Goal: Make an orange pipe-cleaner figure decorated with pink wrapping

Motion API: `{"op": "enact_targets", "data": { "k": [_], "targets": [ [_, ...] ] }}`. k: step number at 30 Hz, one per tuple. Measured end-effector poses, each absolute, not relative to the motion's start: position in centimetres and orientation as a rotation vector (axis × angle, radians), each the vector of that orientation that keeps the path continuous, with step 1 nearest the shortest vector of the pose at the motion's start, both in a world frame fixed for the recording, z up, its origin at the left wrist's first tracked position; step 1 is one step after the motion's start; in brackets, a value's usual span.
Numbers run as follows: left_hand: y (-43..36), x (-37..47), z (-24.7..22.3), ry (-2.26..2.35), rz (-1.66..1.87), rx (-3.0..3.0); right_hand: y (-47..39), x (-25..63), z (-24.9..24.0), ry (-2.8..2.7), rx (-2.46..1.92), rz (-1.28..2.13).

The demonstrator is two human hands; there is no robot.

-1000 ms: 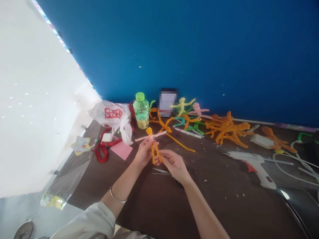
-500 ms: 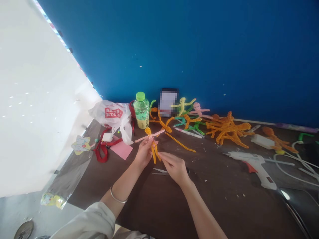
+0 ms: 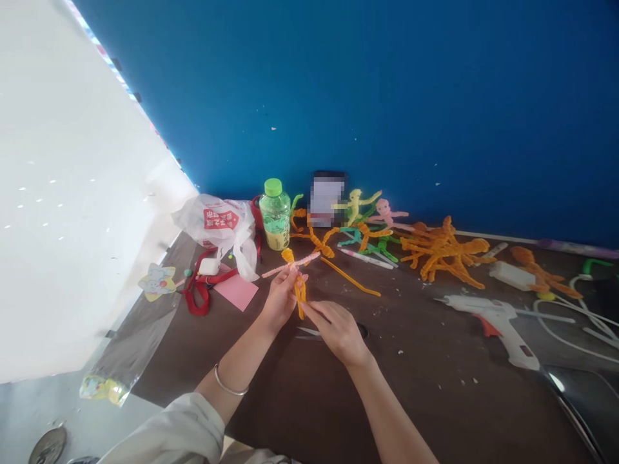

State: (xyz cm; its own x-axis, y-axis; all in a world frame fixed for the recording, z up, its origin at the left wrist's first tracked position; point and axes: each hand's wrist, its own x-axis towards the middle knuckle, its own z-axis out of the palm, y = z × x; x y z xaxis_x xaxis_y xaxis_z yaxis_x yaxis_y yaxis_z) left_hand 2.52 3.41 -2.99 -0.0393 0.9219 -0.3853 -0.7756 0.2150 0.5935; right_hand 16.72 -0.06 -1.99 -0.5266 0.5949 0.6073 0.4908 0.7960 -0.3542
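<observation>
My left hand pinches a small pipe-cleaner figure at its middle. The figure has an orange head, pink arms stretched out to both sides and orange legs hanging down. My right hand has its fingertips closed at the lower end of the orange legs, which lie close together. Beneath the right hand lie scissors, their blades showing and the handles mostly hidden by the hand. A loose orange pipe cleaner rests on the dark table to the right of the figure.
Behind stand a green-capped bottle, a plastic bag and a phone. Orange pipe-cleaner figures are heaped at the right, above a glue gun. Pink paper and a red strap lie left.
My right hand has shifted slightly left along the figure's legs. The legs, spread apart before, now hang closer together. My left hand keeps its hold on the figure.
</observation>
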Motion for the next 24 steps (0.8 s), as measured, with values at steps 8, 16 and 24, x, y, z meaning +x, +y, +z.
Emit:
{"op": "enact_targets", "data": {
  "k": [8, 16, 24],
  "targets": [
    [3.6, 2.3, -3.1, 0.742, 1.449, 0.234, 0.1, 15.9, -3.3, -1.767, -1.045, 0.570],
    [3.5, 2.4, -2.4, 0.729, 1.489, 0.295, 0.2, 14.6, -2.3, -0.972, -1.285, 1.345],
    [2.7, 1.9, -2.3, 0.677, 1.347, 0.482, 1.0, 15.2, -2.8, -0.689, -1.144, 1.596]
  ]
}}
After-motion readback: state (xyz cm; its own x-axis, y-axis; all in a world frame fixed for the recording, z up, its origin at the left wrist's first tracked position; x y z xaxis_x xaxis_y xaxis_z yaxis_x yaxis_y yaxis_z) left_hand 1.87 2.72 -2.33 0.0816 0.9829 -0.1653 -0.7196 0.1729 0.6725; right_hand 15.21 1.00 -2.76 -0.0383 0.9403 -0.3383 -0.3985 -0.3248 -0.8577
